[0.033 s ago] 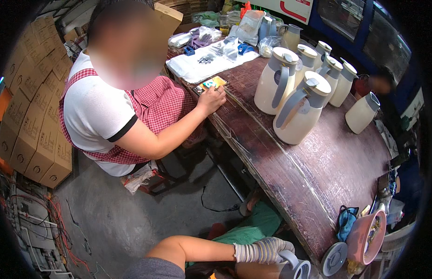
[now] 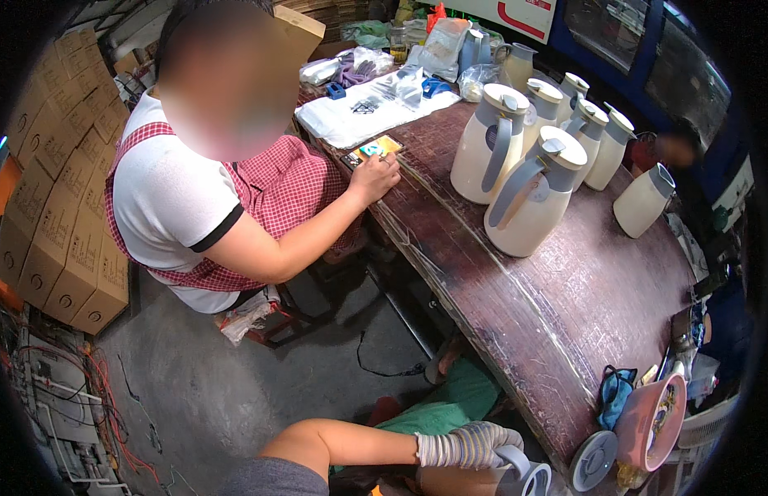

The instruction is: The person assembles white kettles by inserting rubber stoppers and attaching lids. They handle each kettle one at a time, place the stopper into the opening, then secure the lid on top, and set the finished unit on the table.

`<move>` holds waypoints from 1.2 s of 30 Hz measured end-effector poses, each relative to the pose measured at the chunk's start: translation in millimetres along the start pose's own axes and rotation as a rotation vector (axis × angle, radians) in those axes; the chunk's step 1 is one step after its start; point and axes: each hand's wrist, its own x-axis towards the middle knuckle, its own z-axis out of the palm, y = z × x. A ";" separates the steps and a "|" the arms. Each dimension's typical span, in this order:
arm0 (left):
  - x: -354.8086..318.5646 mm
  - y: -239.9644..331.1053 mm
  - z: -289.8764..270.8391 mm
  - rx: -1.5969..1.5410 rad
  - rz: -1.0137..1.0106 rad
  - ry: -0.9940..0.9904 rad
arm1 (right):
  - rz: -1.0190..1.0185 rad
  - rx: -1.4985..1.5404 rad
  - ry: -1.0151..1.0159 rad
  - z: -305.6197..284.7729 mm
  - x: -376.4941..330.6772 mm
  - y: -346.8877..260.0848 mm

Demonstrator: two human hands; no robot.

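Cluttered workshop, dark wooden table [image 2: 516, 289] running far-left to near-right, cardboard boxes [image 2: 61, 207] stacked far left. I see my gloved hand [image 2: 466, 446] at near edge, fingers wrapped around handle of grey-lidded jug [image 2: 520, 475] held below table edge. Left or right arm, can't tell; other hand out of view. Best keep wrist firm, jug upright. More cream jugs [image 2: 524, 194] far right, well apart. Seated co-worker's hand [image 2: 374, 178] rests by small phone [image 2: 371, 150].
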 end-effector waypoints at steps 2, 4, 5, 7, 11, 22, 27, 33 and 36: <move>-2.5 16.3 0.8 0.025 -0.094 0.012 | -0.018 0.001 0.035 2.0 17.1 -18.3; 3.4 6.3 4.1 0.086 0.003 0.073 | -0.036 0.005 0.061 1.8 30.3 -29.1; 6.8 2.7 3.7 0.099 -0.033 0.067 | -0.039 0.006 0.071 0.8 36.6 -33.2; 2.8 22.4 -0.5 0.128 -0.118 0.050 | -0.046 0.012 0.080 3.4 44.7 -41.6; 16.6 -12.1 6.5 0.020 -0.020 0.116 | -0.074 0.009 0.094 3.6 61.0 -53.2; 29.9 10.2 -4.1 0.093 -0.134 0.057 | -0.084 0.001 0.112 16.4 82.8 -59.7; 39.6 7.6 -2.8 0.080 -0.150 0.067 | -0.098 0.014 0.119 19.6 88.3 -62.5; 46.0 5.3 2.3 0.104 -0.142 0.124 | -0.100 0.031 0.124 25.6 92.5 -58.9; 49.3 5.6 3.7 0.078 -0.166 0.140 | -0.104 0.052 0.130 29.2 94.4 -61.5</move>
